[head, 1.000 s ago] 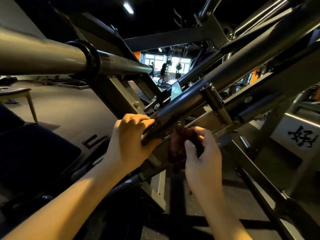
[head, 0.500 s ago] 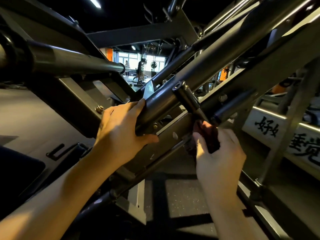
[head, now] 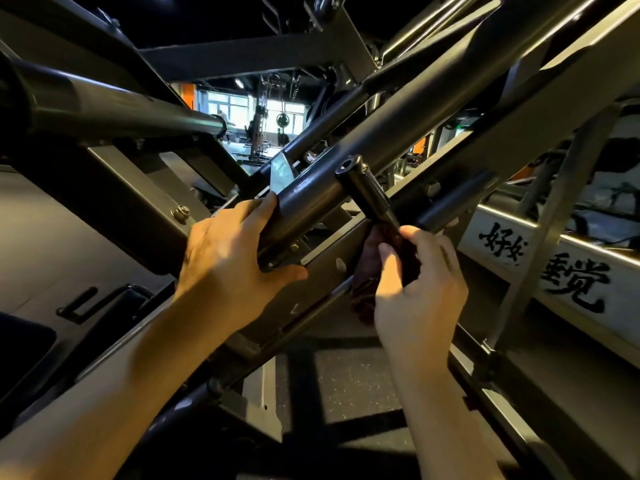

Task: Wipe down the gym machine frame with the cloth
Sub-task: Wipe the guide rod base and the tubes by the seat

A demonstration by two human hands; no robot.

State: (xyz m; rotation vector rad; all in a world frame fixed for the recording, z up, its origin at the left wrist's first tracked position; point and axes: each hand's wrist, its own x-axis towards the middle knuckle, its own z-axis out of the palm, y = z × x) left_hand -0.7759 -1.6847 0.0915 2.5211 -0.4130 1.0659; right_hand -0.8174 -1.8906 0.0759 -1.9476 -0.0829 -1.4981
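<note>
The fingers [head: 414, 233] of the right hand [head: 422, 296] are curled in tight, thumb and forefinger pinching the dark red cloth [head: 363, 296] at the lower end of a short black peg [head: 363, 192]. The cloth is bunched, part of it in the palm and part hanging down beside the flat grey beam [head: 325, 271].

The left hand [head: 228, 261] has its fingers [head: 266, 206] hooked over the thick dark tube [head: 311, 199] with the thumb underneath. It grips bare metal with no cloth, and it looks like a brace.

By my read the wipe of the gym machine frame [head: 519, 109] is mid-job and down in the fiddly bits, working the foot of that peg where it meets the beam. The next move, I'd say, calls for a twist or a slide of the cloth up the peg while it stays wrapped. It's a cramped pocket with another dark stub just beside it, so short strokes suit.

Plenty of frame looks unwiped. Behind it are a lettered sign [head: 554, 271] and speckled floor [head: 353, 386].
</note>
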